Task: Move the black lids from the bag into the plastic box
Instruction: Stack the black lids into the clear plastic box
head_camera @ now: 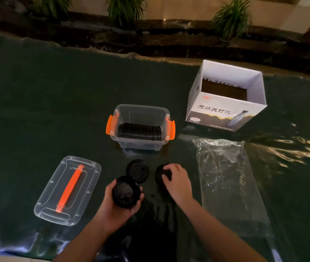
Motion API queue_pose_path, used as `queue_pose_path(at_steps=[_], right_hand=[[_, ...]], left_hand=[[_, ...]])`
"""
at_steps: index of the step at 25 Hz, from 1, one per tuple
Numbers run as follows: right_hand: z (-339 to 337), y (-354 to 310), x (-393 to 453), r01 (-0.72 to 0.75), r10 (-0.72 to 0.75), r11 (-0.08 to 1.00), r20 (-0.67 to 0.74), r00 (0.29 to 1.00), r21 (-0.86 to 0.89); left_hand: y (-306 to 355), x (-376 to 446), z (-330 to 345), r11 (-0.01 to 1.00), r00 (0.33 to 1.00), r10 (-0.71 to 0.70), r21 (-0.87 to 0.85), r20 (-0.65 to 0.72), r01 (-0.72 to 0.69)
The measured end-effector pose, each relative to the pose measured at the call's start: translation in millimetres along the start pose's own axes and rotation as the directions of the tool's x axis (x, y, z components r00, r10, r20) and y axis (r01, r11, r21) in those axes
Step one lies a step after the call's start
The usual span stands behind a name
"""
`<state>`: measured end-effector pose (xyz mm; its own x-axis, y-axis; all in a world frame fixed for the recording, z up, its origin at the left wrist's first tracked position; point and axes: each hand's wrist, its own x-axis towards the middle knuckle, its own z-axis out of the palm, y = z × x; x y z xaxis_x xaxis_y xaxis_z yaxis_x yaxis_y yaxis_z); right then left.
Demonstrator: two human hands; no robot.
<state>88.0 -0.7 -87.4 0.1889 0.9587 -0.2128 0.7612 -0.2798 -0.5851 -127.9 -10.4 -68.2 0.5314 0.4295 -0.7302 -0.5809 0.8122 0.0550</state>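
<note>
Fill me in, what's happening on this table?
A person is packing black lids into a clear box. The left hand holds a small stack of lids; the right hand grips another lid lying on the table. One more lid lies loose between them. The box already holds a row of lids on edge. The plastic bag lies flat at right, apparently empty. The box's cover lies at left, and an open carton stands behind.

The left hand was cupped palm-up, its fingers curled around a load. The right hand reached forward palm-down, fingertips bent and gripping.
</note>
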Motion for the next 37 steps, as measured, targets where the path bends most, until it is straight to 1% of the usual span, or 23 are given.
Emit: queue_pose_path(at_steps=[1,2,3,5,7,11,13,14,15,17,18,19,20,21,22,23,24,25,28,30,32,34,37], right_hand=[[0.8,9.0,12.2,-0.016,0.04,0.978,0.113,0.993,-0.209],[4.0,15.7,22.4,0.019,0.069,0.936,0.238,0.969,-0.351],[7.9,19.0,29.8,0.081,0.071,0.902,0.33,0.941,-0.423],[14.9,17.5,39.2,0.18,0.039,0.875,0.436,0.899,-0.449],[19.6,13.2,46.9,0.232,0.015,0.862,0.48,0.877,-0.451],[19.9,8.3,43.0,0.331,-0.047,0.766,0.464,0.884,-0.551],[20.1,12.1,35.4,0.392,-0.092,0.728,0.487,0.869,-0.562],[20.5,16.0,33.5,0.39,-0.096,0.742,0.49,0.867,-0.545],[21.2,21.2,33.5,0.344,-0.079,0.79,0.473,0.877,-0.507],[17.7,26.9,34.7,0.144,-0.016,0.934,0.365,0.931,-0.328],[12.4,27.1,36.5,0.041,0.025,0.975,0.289,0.957,-0.22],[5.1,22.2,38.5,-0.03,0.053,0.994,0.218,0.974,-0.108],[-2.8,12.3,38.9,-0.061,0.058,0.998,0.182,0.982,0.009],[-10.3,-1.6,37.2,-0.059,0.033,0.989,0.192,0.981,0.132],[-17.7,-19.3,33.1,-0.028,-0.033,0.966,0.232,0.972,0.256],[-22.2,-36.9,27.4,0.023,-0.118,0.942,0.266,0.957,0.334],[-24.0,-51.4,21.3,0.084,-0.192,0.932,0.284,0.939,0.353],[-21.6,-61.8,15.9,0.145,-0.242,0.935,0.286,0.927,0.322],[-11.2,-72.8,5.9,0.265,-0.305,0.943,0.205,0.93,0.204],[-6.9,-71.6,3.9,0.281,-0.306,0.941,0.123,0.944,0.187],[-5.3,-69.8,4.4,0.273,-0.286,0.951,0.082,0.955,0.146],[-8.3,-67.4,7.1,0.266,-0.274,0.96,0.1,0.957,0.085],[-12.3,-62.6,8.9,0.301,-0.306,0.952,0.191,0.933,0.052]], left_hand=[[1.2,-0.9,-1.6,1.0,1.0,-0.008,-0.01,-0.028,0.008],[1.9,-0.8,-4.3,1.0,0.998,-0.019,-0.02,-0.053,0.018],[2.2,-0.9,-5.8,0.999,0.997,-0.032,-0.028,-0.067,0.031],[1.6,-1.8,-7.5,0.999,0.996,-0.034,-0.032,-0.087,0.031],[1.9,-0.3,-11.2,0.999,0.994,-0.021,-0.028,-0.107,0.018],[4.7,3.4,-15.4,1.0,0.993,-0.019,-0.019,-0.114,0.016],[5.9,4.5,-13.3,1.0,0.994,-0.018,-0.011,-0.111,0.016],[6.1,5.1,-12.2,1.0,0.994,-0.019,-0.007,-0.111,0.018],[6.2,6.2,-12.0,1.0,0.993,-0.022,-0.003,-0.113,0.022],[5.3,8.0,-9.1,0.999,0.993,-0.032,0.019,-0.114,0.035],[4.5,9.1,-7.0,0.999,0.993,-0.04,0.032,-0.113,0.044],[3.5,10.5,-4.3,0.997,0.993,-0.049,0.046,-0.111,0.055],[2.0,11.3,-0.8,0.996,0.991,-0.058,0.061,-0.117,0.066],[0.1,12.8,1.9,0.994,0.99,-0.066,0.074,-0.122,0.076],[-2.2,13.4,5.8,0.993,0.99,-0.075,0.086,-0.121,0.086],[-4.7,13.8,9.7,0.991,0.99,-0.084,0.092,-0.112,0.095],[-7.2,13.9,13.7,0.99,0.991,-0.093,0.095,-0.098,0.102],[-8.7,13.7,17.3,0.991,0.992,-0.095,0.091,-0.08,0.102],[-8.8,12.5,23.4,0.994,0.997,-0.071,0.077,-0.04,0.074],[-7.4,10.4,28.9,0.99,0.994,-0.112,0.086,-0.012,0.112],[-6.3,9.9,31.5,0.985,0.989,-0.145,0.097,-0.002,0.144],[-5.0,9.9,32.1,0.98,0.987,-0.159,0.12,0.007,0.157],[-3.3,8.5,33.0,0.974,0.984,-0.179,0.139,0.005,0.177]])
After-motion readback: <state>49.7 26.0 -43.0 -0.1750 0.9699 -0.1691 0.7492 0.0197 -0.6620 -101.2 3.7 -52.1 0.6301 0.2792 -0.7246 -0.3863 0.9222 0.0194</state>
